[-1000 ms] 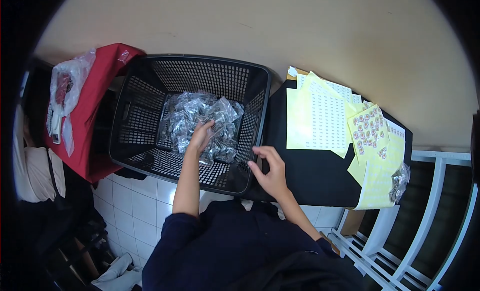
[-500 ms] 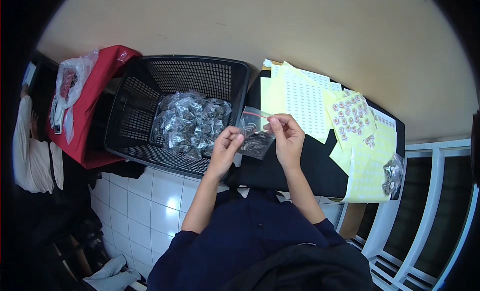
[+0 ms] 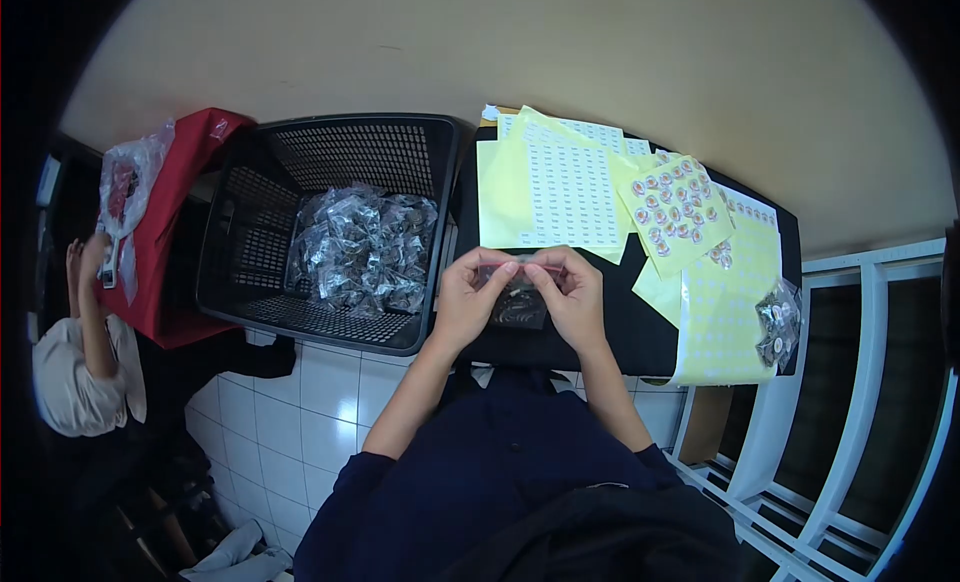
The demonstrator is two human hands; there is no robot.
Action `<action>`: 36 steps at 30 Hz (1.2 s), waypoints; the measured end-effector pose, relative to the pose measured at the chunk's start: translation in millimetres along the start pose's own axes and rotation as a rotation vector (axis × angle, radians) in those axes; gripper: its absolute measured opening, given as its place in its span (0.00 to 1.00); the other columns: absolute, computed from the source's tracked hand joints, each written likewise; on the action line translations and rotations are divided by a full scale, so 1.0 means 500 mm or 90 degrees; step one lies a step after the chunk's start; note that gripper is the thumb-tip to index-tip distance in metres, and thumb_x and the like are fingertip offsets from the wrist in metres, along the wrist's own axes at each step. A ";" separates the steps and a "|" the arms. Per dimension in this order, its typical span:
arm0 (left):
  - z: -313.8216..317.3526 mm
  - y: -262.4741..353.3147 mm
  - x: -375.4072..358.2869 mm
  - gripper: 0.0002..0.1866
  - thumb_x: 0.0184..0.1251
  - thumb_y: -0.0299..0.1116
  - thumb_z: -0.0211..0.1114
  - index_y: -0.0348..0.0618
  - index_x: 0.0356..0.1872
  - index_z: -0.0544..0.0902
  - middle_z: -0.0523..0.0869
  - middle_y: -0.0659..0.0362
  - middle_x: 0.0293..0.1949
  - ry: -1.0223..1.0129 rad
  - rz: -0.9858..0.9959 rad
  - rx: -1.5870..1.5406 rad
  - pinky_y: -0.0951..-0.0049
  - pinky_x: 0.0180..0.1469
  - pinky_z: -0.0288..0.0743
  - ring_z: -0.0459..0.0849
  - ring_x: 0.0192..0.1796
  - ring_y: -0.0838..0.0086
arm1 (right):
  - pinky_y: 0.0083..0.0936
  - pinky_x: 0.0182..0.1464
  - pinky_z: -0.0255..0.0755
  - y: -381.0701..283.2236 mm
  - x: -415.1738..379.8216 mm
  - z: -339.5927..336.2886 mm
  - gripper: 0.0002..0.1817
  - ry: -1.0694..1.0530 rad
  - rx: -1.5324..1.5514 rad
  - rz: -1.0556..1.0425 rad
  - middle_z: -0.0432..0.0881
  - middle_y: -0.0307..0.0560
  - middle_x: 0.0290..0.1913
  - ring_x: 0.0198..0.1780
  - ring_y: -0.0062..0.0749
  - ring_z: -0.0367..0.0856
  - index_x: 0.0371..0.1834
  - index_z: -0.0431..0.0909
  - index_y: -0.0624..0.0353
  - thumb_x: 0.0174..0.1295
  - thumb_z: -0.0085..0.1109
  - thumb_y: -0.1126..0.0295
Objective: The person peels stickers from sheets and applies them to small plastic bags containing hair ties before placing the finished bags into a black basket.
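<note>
- Between your two hands, near the middle of the view, hangs a small clear zip-top plastic bag with dark round pieces inside (image 3: 517, 300).
- Your left hand (image 3: 467, 304) pinches the bag's top edge from its 9 o'clock side, fingers closed narrow on the plastic.
- Your right hand (image 3: 577, 297) pinches the same top edge from the 3 o'clock side, thumb and fingers shut on it too; the bag's body hangs below the fingertips, toward 6 o'clock.
- Both hands and the bag sit over the near edge of the black cloth-covered table (image 3: 640, 337).
- At 9 o'clock from your left hand stands a black perforated plastic basket (image 3: 260, 244), holding a heap of clear filled bags (image 3: 362, 248).
- At 12 to 2 o'clock from your right hand lie yellow backing sheets with small white labels (image 3: 562, 187), and a yellow sheet of round red-and-white stickers (image 3: 677, 207) overlaps them.
- Far at 3 o'clock, another filled clear bag (image 3: 776, 320) rests at the table's corner.
- Far at 9 o'clock, another person's raised hand (image 3: 85, 257) is near a red cloth (image 3: 185, 197).
</note>
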State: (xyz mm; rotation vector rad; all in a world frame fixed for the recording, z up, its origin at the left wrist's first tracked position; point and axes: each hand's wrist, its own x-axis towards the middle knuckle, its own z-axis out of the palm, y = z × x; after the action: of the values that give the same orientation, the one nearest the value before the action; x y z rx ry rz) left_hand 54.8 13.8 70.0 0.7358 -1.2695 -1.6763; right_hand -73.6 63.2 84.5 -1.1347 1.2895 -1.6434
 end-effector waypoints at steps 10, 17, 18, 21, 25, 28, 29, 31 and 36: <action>-0.027 -0.064 -0.038 0.15 0.67 0.34 0.49 0.34 0.41 0.79 0.83 0.57 0.32 -0.112 -0.094 0.249 0.81 0.37 0.71 0.78 0.34 0.80 | 0.14 0.35 0.72 0.047 -0.043 -0.087 0.06 -0.045 -0.080 0.224 0.80 0.42 0.27 0.31 0.21 0.79 0.33 0.78 0.68 0.56 0.55 0.75; -0.056 -0.037 -0.005 0.18 0.69 0.34 0.42 0.33 0.52 0.70 0.81 0.53 0.37 -0.038 -0.105 0.250 0.77 0.37 0.72 0.78 0.34 0.74 | 0.25 0.34 0.66 0.073 -0.012 -0.109 0.09 -0.114 -0.396 0.090 0.78 0.42 0.29 0.31 0.27 0.72 0.34 0.79 0.60 0.50 0.60 0.71; -0.066 -0.034 0.005 0.17 0.67 0.34 0.45 0.33 0.51 0.71 0.79 0.51 0.39 0.010 -0.049 0.319 0.73 0.42 0.72 0.77 0.40 0.70 | 0.25 0.34 0.66 0.059 -0.006 -0.103 0.09 -0.116 -0.395 0.090 0.78 0.42 0.29 0.31 0.27 0.72 0.34 0.79 0.60 0.50 0.60 0.71; -0.080 -0.046 0.040 0.19 0.63 0.35 0.52 0.33 0.51 0.70 0.73 0.48 0.44 0.090 0.033 0.498 0.68 0.49 0.68 0.74 0.47 0.63 | 0.33 0.50 0.59 0.048 0.004 -0.088 0.24 -0.103 -0.646 -0.016 0.69 0.45 0.51 0.46 0.39 0.68 0.48 0.72 0.56 0.43 0.64 0.68; -0.074 -0.080 0.079 0.23 0.56 0.35 0.59 0.36 0.52 0.69 0.67 0.47 0.49 0.145 0.052 0.640 0.65 0.53 0.64 0.67 0.52 0.57 | 0.37 0.58 0.58 0.068 0.056 -0.052 0.27 -0.068 -0.587 -0.094 0.68 0.52 0.55 0.58 0.46 0.64 0.50 0.70 0.60 0.44 0.65 0.67; -0.052 -0.081 0.083 0.25 0.53 0.35 0.62 0.38 0.52 0.70 0.66 0.48 0.49 0.121 0.072 0.721 0.63 0.54 0.62 0.65 0.52 0.56 | 0.40 0.62 0.53 0.111 0.083 -0.039 0.27 -0.058 -0.648 -0.114 0.64 0.57 0.59 0.62 0.51 0.59 0.50 0.69 0.64 0.45 0.63 0.67; -0.046 -0.083 0.078 0.25 0.52 0.35 0.63 0.39 0.52 0.70 0.65 0.48 0.49 0.120 0.070 0.746 0.62 0.54 0.60 0.63 0.52 0.56 | 0.40 0.64 0.51 0.119 0.087 -0.041 0.28 -0.080 -0.601 -0.055 0.60 0.59 0.61 0.64 0.54 0.55 0.51 0.68 0.67 0.45 0.63 0.67; -0.037 -0.087 0.070 0.27 0.50 0.35 0.64 0.40 0.53 0.69 0.63 0.48 0.51 0.123 0.058 0.768 0.61 0.56 0.56 0.59 0.53 0.55 | 0.39 0.64 0.51 0.125 0.087 -0.046 0.28 -0.087 -0.607 -0.038 0.61 0.59 0.61 0.64 0.53 0.55 0.51 0.68 0.67 0.45 0.64 0.67; -0.021 -0.062 0.072 0.30 0.52 0.31 0.63 0.39 0.57 0.62 0.67 0.48 0.51 0.060 0.027 0.565 0.67 0.54 0.61 0.68 0.52 0.62 | 0.39 0.64 0.51 0.131 0.086 -0.054 0.27 -0.081 -0.576 -0.023 0.63 0.59 0.60 0.64 0.52 0.56 0.50 0.69 0.68 0.46 0.63 0.68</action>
State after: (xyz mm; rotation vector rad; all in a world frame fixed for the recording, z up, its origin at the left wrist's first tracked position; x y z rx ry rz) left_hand 39.0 -20.2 39.0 1.2604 -1.9495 -0.9699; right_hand -111.0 17.8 26.2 -1.7375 2.0024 -0.9564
